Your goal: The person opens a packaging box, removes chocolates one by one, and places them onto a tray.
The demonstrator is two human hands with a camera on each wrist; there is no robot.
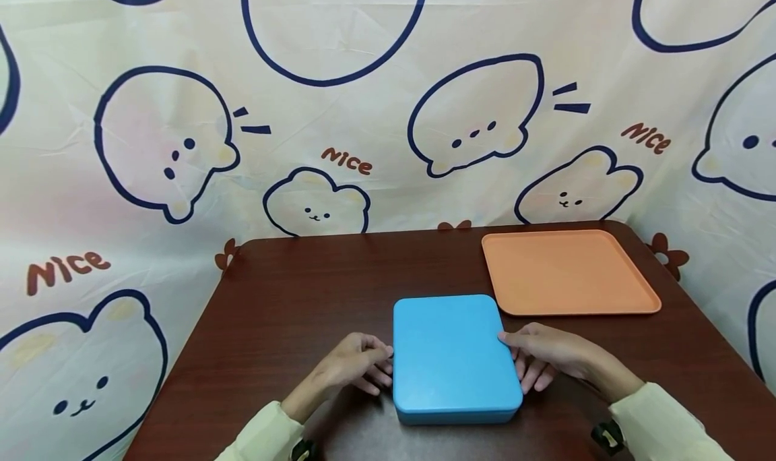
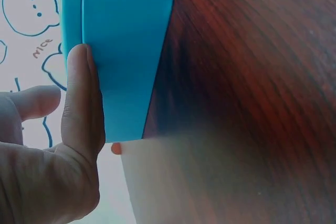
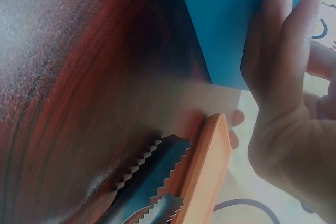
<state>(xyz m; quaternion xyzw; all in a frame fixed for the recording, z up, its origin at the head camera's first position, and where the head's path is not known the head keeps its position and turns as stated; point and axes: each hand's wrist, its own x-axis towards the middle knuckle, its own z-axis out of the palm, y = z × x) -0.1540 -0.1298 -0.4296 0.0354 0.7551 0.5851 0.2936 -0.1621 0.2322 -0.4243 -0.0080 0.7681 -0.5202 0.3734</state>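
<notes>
A light blue box [image 1: 455, 353] with a rounded lid rests on the dark brown table, its lid down over the body. My left hand [image 1: 358, 363] is at the box's left side, fingers loosely extended and tips by the lid's edge. In the left wrist view, a straight finger [image 2: 81, 93] lies along the seam between lid and body. On the opposite side, my right hand [image 1: 548, 353] has its thumb at the lid's right edge, with the other fingers lower along the wall. The right wrist view shows straight fingers [image 3: 286, 51] against the blue side. The box's contents are hidden.
An orange tray [image 1: 572, 272] lies flat at the table's back right, just behind the box's far corner. A dark thing with serrated edges [image 3: 152, 174] shows beside the tray in the right wrist view. Patterned cloth [image 1: 376, 124] hangs behind the table.
</notes>
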